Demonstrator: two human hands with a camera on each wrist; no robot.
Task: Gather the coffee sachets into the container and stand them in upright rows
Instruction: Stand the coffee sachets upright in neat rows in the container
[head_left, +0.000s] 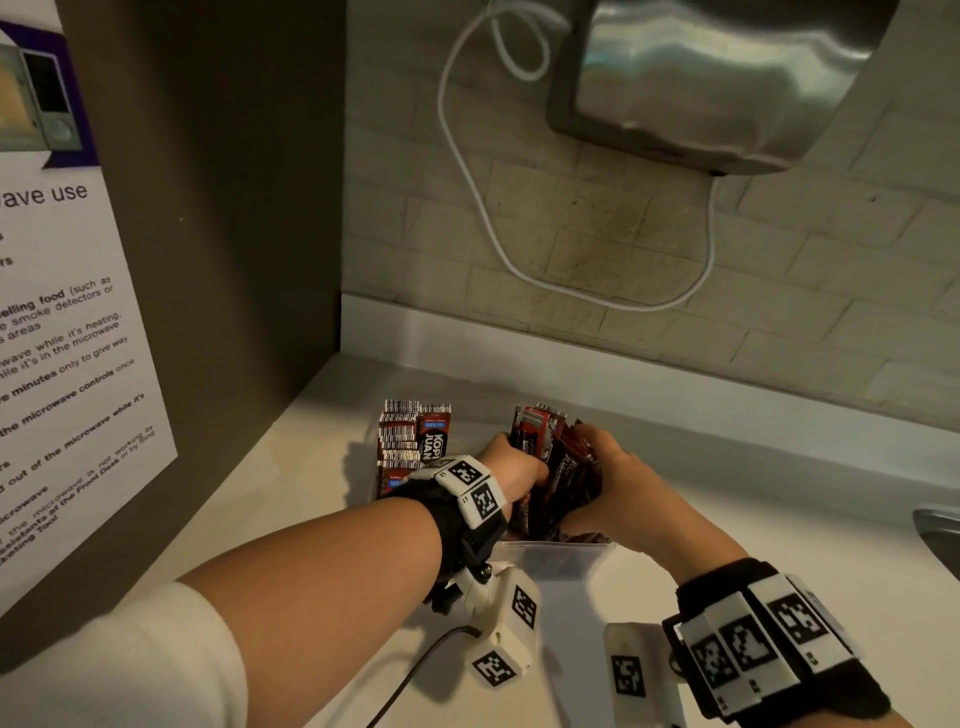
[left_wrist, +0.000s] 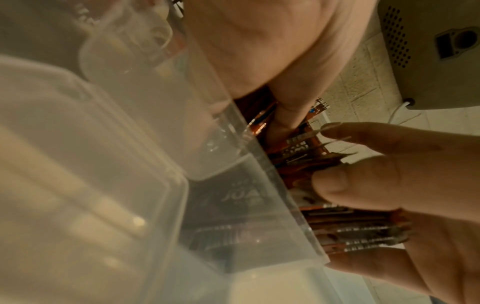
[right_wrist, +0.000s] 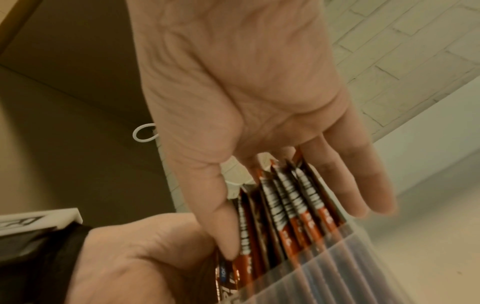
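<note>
Several red-brown coffee sachets (head_left: 556, 467) stand bunched in a clear plastic container (head_left: 558, 560) on the white counter. My left hand (head_left: 517, 470) grips the bunch from the left, its thumb (left_wrist: 330, 185) pressed on the packets (left_wrist: 363, 232). From the right, my right hand (head_left: 605, 462) holds the same bunch (right_wrist: 285, 205) between its thumb and straight fingers (right_wrist: 363, 195). The container wall (right_wrist: 337, 267) hides the packets' lower ends. Another row of sachets (head_left: 410, 441) stands upright just left of my left hand, barcodes on top.
A brown cabinet side (head_left: 208, 260) with a white notice (head_left: 67, 338) closes off the left. A steel wall appliance (head_left: 727, 78) and its looping white cable (head_left: 483, 208) hang over the tiled back wall. A sink rim (head_left: 940, 535) shows at the right edge.
</note>
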